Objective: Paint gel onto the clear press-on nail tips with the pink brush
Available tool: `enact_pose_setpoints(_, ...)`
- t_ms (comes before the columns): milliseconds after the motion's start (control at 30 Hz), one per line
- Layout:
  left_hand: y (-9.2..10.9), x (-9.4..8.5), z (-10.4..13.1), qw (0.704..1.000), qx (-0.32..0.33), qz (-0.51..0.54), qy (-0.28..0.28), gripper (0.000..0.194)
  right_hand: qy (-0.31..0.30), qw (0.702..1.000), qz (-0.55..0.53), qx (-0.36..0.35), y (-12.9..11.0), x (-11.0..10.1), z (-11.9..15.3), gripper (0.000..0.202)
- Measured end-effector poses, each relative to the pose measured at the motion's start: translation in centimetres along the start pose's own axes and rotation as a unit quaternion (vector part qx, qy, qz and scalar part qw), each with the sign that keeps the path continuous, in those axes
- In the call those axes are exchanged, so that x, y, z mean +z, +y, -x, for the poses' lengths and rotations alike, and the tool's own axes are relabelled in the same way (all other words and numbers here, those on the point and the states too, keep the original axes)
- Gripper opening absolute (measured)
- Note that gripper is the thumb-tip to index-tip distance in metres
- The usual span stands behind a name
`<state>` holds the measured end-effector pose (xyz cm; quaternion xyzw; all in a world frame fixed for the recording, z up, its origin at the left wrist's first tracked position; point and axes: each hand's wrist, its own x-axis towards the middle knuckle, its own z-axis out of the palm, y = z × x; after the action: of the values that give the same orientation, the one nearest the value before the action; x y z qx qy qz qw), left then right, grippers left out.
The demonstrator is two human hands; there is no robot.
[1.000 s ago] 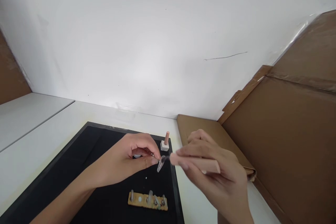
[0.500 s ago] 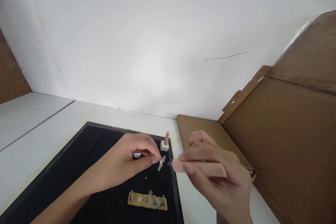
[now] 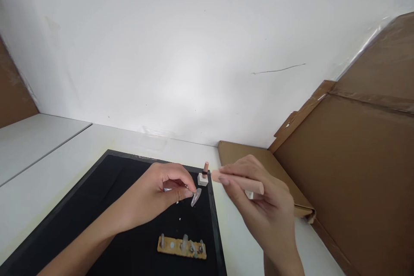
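My left hand [image 3: 168, 187] is over the black mat, thumb and forefinger pinched on a small clear, nail-shaped piece [image 3: 196, 197]. My right hand [image 3: 263, 194], over the mat's right edge, grips a thick pink-handled tool [image 3: 241, 182] between thumb and fingers. The tool points left, and its short dark tip lies in view in front of a small white block [image 3: 202, 180]. Whether tip and block touch I cannot tell. A pink peg [image 3: 206, 167] stands on that block. Something white shows under my right fingers, too hidden to name.
A tan strip [image 3: 166, 250] with several clear upright pieces lies on the black mat [image 3: 129, 189]. White crumbs are scattered near my left hand. A flat cardboard box [image 3: 246, 153] and tall cardboard panels [image 3: 349, 159] stand at right. A white wall [image 3: 181, 51] rises behind.
My right hand has moved up and left with the pink-handled tool, from beside the clear piece toward the white block. My left hand has tilted the clear piece slightly and shifted a little left.
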<state>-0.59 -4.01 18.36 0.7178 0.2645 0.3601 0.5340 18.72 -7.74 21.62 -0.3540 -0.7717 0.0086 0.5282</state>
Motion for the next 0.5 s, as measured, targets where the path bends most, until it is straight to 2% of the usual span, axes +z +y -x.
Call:
enact_pose_setpoints(67,-0.5,-0.1,-0.5,0.999,-0.022,0.038,0.005,0.008,0.028,0.999,-0.021,0.037,0.6,0.3,0.1,0.012)
enact_pose_setpoints(133,-1.2,-0.4,-1.1,0.996,-0.052,0.071,0.009,0.004,0.037,0.992,-0.064,0.104,1.3,0.9,0.1,0.016)
enact_pose_setpoints(233,-2.6,-1.1,-2.2,0.989,-0.104,0.103,0.015,0.005,0.032,0.962,-0.148,0.226,2.5,2.3,0.1,0.03)
enact_pose_setpoints(300,-3.5,-1.7,-2.9,0.984,-0.12,0.134,0.013,0.007,0.04,0.942,-0.195,0.269,3.2,3.4,0.0,0.029)
enact_pose_setpoints(367,-4.4,-2.4,-3.3,0.978,-0.124,0.168,-0.002,0.008,0.057,0.931,-0.215,0.29,3.8,4.2,0.0,0.025)
enact_pose_setpoints(500,-5.5,-3.8,-3.8,0.97,-0.144,0.19,-0.055,0.011,0.067,0.93,-0.215,0.29,4.2,4.8,0.1,0.026)
